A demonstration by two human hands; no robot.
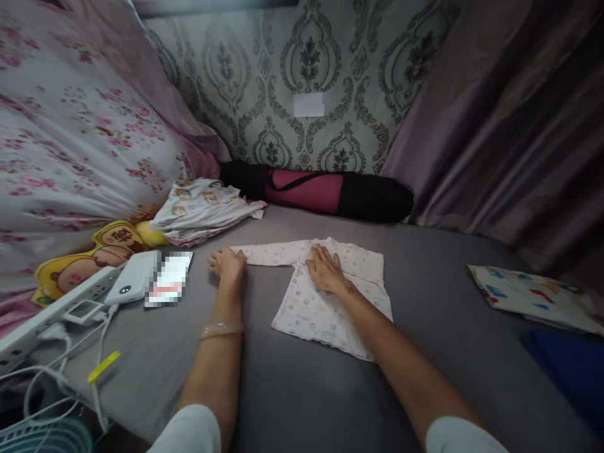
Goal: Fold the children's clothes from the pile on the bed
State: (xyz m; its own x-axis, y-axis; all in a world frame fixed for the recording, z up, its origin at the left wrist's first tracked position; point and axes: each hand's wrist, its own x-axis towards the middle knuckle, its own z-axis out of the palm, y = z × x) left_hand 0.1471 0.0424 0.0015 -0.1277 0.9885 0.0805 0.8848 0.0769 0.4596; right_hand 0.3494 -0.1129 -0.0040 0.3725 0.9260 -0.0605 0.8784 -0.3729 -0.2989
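A small white long-sleeved shirt (pixel 311 311) with a pale print lies flat on the grey sheet. Its left sleeve stretches straight out to the side, while the other sleeve appears folded across the body. At the end of the outstretched sleeve, my left hand (pixel 227 263) has its fingers curled around the cuff, which they partly hide. My right hand (pixel 326 269) rests flat on the upper part of the shirt, fingers stretched out. The right forearm covers some of the shirt's lower right side.
On the left lie a power strip (pixel 61 308) with cables, a white power bank (pixel 134 277) and a yellow cushion (pixel 85 264). Crumpled printed cloth (pixel 202 211) and a black-and-red long bag (pixel 306 190) are at the back. Folded printed cloth (pixel 533 296) and blue cloth (pixel 566 365) lie right.
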